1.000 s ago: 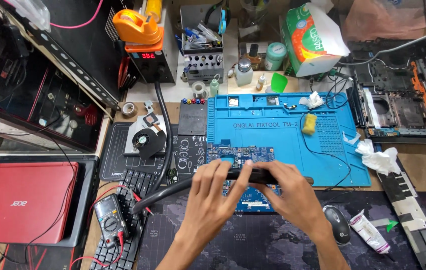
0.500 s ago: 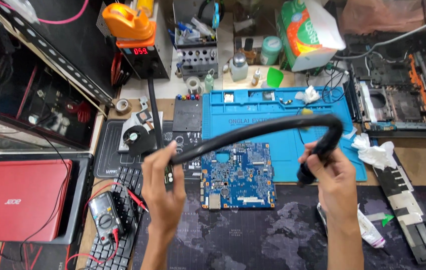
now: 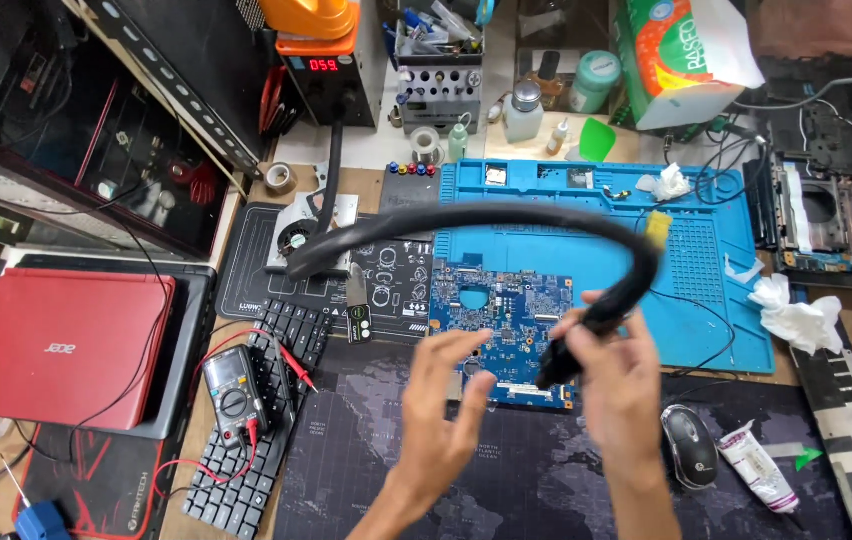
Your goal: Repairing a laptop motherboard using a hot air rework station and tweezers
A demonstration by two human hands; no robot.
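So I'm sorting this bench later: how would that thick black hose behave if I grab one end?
Probably floppy yet springy: the black hose arches over the blue circuit board, held only in the right hand. It seems light, carried one-handed. The far end would likely swing.

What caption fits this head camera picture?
Right hand lifts a black hose over a blue circuit board; left hand open.

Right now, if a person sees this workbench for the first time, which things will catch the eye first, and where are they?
A thick black hose arches across the middle, its end gripped in the right hand, while the left hand is open beside it. Under it a blue circuit board lies at the near edge of a bright blue work mat. A red laptop sits at the far left.
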